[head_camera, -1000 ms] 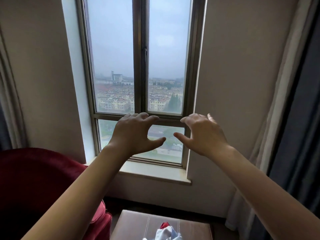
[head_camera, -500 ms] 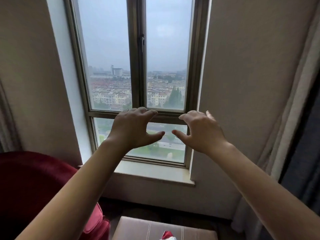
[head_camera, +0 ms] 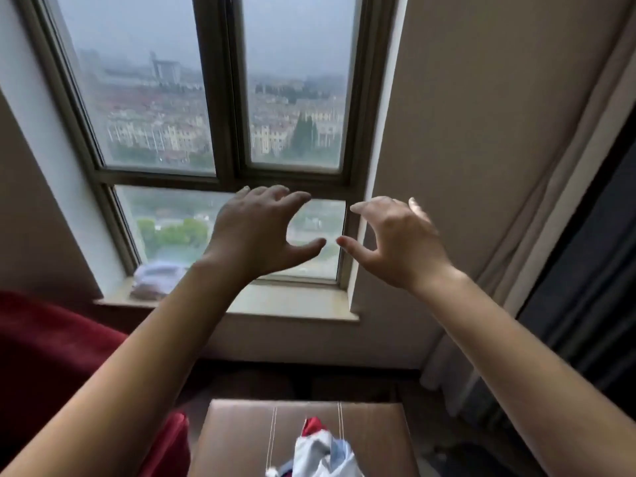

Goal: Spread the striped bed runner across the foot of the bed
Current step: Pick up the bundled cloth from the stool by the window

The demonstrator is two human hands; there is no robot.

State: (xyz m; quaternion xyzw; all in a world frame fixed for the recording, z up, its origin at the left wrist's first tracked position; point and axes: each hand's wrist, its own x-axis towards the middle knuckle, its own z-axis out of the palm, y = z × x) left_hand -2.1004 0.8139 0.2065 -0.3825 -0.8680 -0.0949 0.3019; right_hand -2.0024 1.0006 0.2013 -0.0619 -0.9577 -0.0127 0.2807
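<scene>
Both my arms reach out in front of a tall window. My left hand (head_camera: 256,232) hangs in the air with fingers spread and loosely bent, holding nothing. My right hand (head_camera: 395,241) is level with it, a thumb's gap away, also empty with fingers spread. A bunched cloth in white, light blue and red (head_camera: 318,451) lies on a brown stool at the bottom edge, below both hands. No bed and no spread-out runner are in view.
The brown stool (head_camera: 234,438) stands below the window sill (head_camera: 292,309). A red armchair (head_camera: 51,356) fills the lower left. A pale folded cloth (head_camera: 155,278) sits on the sill's left end. Beige and dark curtains (head_camera: 568,235) hang on the right.
The view has tilted downward, showing more of the stool, the bunched cloth and the sill. Both hands stay raised, empty and side by side.
</scene>
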